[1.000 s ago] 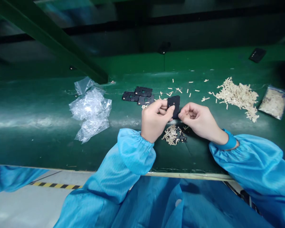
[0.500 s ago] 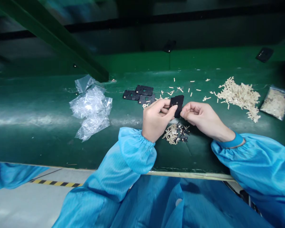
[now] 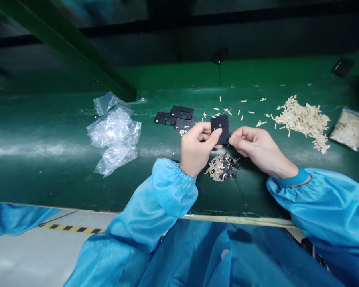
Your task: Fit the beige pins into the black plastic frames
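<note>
A flat black plate (image 3: 221, 128) is held up between the thumb and fingers of my left hand (image 3: 196, 149). Close to its right edge, my right hand (image 3: 255, 149) has thumb and fingertips pinched together; what they hold, if anything, is too small to make out. Below the plate lies a small mixed heap of beige strips and black bits (image 3: 222, 167) on the green table (image 3: 167, 187). Beyond my left hand, several similar black plates (image 3: 182, 112) lie overlapping, with a few beige strips by them.
Clear plastic bags (image 3: 115, 133) are piled at the left. A large pile of beige strips (image 3: 303, 119) and a filled bag (image 3: 350, 128) sit at the right, with loose strips scattered nearby. A green post (image 3: 86, 56) slants down at the back. Another blue sleeve (image 3: 14, 219) shows at lower left.
The black plate has been turned so that more of its flat face shows. My right hand stays pinched near its right edge. The view has shifted slightly.
</note>
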Demonstrator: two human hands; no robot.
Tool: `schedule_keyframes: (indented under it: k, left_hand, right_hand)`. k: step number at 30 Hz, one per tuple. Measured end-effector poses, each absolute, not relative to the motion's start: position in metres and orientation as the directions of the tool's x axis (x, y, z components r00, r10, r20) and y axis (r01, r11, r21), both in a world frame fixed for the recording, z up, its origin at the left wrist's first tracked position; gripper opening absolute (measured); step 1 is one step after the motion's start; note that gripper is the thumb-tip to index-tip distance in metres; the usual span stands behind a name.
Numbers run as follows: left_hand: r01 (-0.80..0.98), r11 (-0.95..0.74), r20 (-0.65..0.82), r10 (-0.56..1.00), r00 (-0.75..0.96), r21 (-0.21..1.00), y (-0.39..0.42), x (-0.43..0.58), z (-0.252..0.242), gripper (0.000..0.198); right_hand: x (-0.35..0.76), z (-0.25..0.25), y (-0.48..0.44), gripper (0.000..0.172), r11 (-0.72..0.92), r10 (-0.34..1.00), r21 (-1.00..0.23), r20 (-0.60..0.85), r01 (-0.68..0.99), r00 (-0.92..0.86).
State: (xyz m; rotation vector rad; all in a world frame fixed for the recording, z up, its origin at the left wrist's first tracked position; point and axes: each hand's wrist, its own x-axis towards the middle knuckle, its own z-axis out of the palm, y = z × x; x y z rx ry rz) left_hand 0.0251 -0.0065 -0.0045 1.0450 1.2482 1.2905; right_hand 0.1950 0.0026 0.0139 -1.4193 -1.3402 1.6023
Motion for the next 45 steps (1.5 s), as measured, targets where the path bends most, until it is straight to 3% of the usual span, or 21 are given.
schedule_keyframes:
  k: [15,30,45]
  left_hand:
    - [-0.123,0.092,-0.104,0.990,-0.094,0.988,-0.006,0.023,-0.004,0.014]
    - [-0.120,0.108,-0.113,0.993,-0.032,0.987,-0.004,0.015,0.001,0.025]
    - [-0.173,0.131,-0.142,0.988,-0.053,0.976,-0.006,0.017,0.003,0.023]
  right_hand:
    - [0.194,0.012,0.002,0.025,-0.272,0.926,-0.939,-0.315,0.211,-0.207]
    - [0.202,0.015,0.004,0.028,-0.230,0.897,-0.967,-0.255,0.111,-0.361]
    - [0.197,0.009,0.000,0.027,-0.242,0.918,-0.967,-0.256,0.082,-0.303]
